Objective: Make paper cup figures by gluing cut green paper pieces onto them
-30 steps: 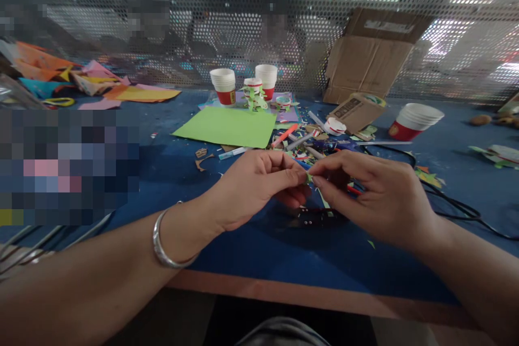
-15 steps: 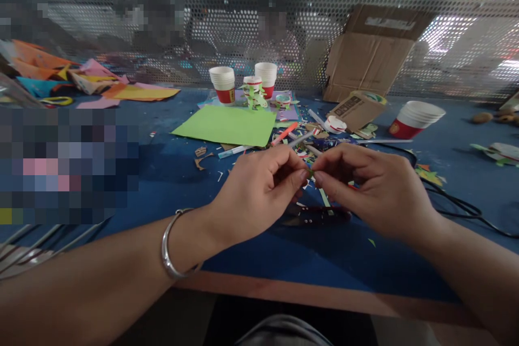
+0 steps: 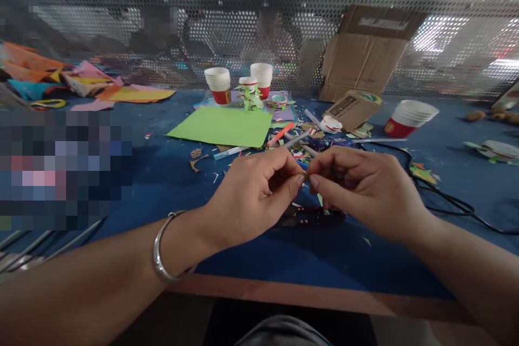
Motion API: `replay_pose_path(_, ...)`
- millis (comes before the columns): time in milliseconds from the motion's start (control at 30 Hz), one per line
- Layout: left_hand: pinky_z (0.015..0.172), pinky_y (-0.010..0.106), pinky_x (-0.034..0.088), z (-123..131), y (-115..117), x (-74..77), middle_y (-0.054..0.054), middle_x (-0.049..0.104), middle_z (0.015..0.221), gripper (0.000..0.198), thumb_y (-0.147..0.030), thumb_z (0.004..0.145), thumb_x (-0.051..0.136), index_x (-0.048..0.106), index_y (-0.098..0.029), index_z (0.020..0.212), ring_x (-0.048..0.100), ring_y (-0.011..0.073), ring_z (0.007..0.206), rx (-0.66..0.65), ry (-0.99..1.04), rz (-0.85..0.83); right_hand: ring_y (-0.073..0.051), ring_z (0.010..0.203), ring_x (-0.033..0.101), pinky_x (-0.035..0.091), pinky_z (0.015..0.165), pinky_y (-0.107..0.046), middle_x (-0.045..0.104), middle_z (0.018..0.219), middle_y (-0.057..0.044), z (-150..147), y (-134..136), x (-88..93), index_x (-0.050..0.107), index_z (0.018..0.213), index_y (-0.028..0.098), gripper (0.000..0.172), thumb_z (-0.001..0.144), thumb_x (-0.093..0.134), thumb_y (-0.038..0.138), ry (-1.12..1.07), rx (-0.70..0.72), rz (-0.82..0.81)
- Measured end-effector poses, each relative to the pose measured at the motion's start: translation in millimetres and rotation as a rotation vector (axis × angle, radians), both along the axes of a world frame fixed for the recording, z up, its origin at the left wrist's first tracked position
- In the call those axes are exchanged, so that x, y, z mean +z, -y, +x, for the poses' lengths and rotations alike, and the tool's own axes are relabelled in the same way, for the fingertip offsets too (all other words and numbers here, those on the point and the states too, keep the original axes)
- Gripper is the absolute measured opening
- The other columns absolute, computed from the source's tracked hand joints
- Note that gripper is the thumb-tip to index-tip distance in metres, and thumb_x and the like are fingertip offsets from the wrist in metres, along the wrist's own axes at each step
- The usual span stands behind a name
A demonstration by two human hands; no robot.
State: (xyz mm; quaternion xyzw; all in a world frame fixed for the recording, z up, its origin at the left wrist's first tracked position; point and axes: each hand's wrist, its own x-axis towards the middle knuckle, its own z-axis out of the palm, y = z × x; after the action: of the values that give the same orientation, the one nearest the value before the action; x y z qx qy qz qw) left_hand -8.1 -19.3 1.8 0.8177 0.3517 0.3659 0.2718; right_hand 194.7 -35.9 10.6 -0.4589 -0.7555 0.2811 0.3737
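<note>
Blue tabletop (image 3: 162,184); box (image 3: 365,65) label (image 3: 379,22) illegible; hands (image 3: 251,194) (image 3: 365,189) pinch scrap (image 3: 307,177).

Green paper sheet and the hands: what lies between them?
In the head view, a pale pen lies below the green sheet, with brown card scraps and paper snippets on the blue table, ahead of the left hand and right hand pinching a green scrap.
</note>
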Motion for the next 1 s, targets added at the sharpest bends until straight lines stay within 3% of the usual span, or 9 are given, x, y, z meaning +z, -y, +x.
replay_pose_path(167,0.059,0.021,0.044,-0.5,2.7,-2.3,-0.002,0.064,0.073,0.010,-0.013,0.095,0.059,0.063,-0.014,0.086,0.058,0.0082,0.063,-0.010,-0.092,0.268,-0.006,0.046,0.049,0.039,0.043,-0.018,0.058,0.058,0.007,-2.4,1.4,-2.9,0.067,0.077,0.019,0.008,0.084,0.063,0.016,0.057,-0.019,0.068)
replay_pose_path(333,0.063,0.028,0.043,-0.4,13.6,-3.8,0.003,0.064,0.077,0.016,-0.010,0.096,0.051,0.059,-0.015,0.084,0.057,0.0138,0.068,0.020,-0.271,0.567,-0.006,0.051,0.054,0.043,0.050,-0.018,0.062,0.062,0.006,-4.5,7.8,-6.0,0.066,0.079,0.019,0.011,0.080,0.062,0.009,0.121,-0.025,0.162)
replay_pose_path(433,0.065,0.030,0.043,-0.8,16.7,-2.9,0.006,0.066,0.079,0.017,-0.010,0.095,0.050,0.060,-0.016,0.083,0.059,0.0167,0.073,0.019,-0.338,0.589,-0.008,0.051,0.056,0.044,0.051,-0.019,0.063,0.063,0.005,-4.7,8.4,-7.7,0.065,0.078,0.020,0.011,0.079,0.063,0.009,0.137,-0.016,0.179)
replay_pose_path(500,0.064,0.029,0.045,-0.9,14.6,-0.9,0.004,0.066,0.076,0.017,-0.014,0.096,0.052,0.060,-0.017,0.082,0.060,0.0157,0.070,0.015,-0.248,0.338,-0.008,0.049,0.055,0.044,0.049,-0.020,0.062,0.061,0.005,-5.1,8.0,-6.3,0.066,0.078,0.020,0.009,0.080,0.064,0.011,0.108,-0.027,0.136)
replay_pose_path(633,0.056,0.022,0.051,1.1,3.8,4.1,0.000,0.067,0.069,0.016,-0.026,0.093,0.066,0.062,-0.017,0.080,0.063,0.0111,0.059,-0.112,0.221,-0.581,-0.008,0.044,0.056,0.044,0.042,-0.019,0.060,0.057,0.006,-6.7,7.2,2.8,0.066,0.077,0.020,0.008,0.084,0.066,0.019,-0.074,-0.006,-0.091)
replay_pose_path(700,0.055,0.019,0.053,2.5,-1.6,5.5,0.001,0.070,0.070,0.017,-0.025,0.091,0.069,0.064,-0.015,0.078,0.065,0.0093,0.058,-0.188,0.401,-0.891,-0.008,0.042,0.057,0.044,0.040,-0.017,0.060,0.056,0.006,-6.6,6.1,7.1,0.066,0.076,0.020,0.008,0.083,0.069,0.019,-0.171,0.024,-0.227)
replay_pose_path(867,0.053,0.013,0.052,2.3,-10.0,5.5,0.004,0.073,0.067,0.018,-0.012,0.090,0.067,0.066,-0.013,0.072,0.065,0.0069,0.053,-0.240,0.518,-1.212,-0.006,0.041,0.055,0.045,0.039,-0.014,0.062,0.057,0.006,0.5,1.7,5.4,0.068,0.077,0.018,0.011,0.078,0.079,0.019,-0.326,0.106,-0.508)
replay_pose_path(1000,0.049,0.011,0.050,2.1,-13.0,6.1,0.006,0.074,0.067,0.020,-0.008,0.089,0.064,0.066,-0.013,0.070,0.065,0.0064,0.051,-0.296,0.550,-1.340,-0.006,0.041,0.054,0.045,0.039,-0.014,0.062,0.057,0.006,4.9,-0.4,2.4,0.069,0.080,0.018,0.015,0.079,0.082,0.025,-0.391,0.147,-0.577)
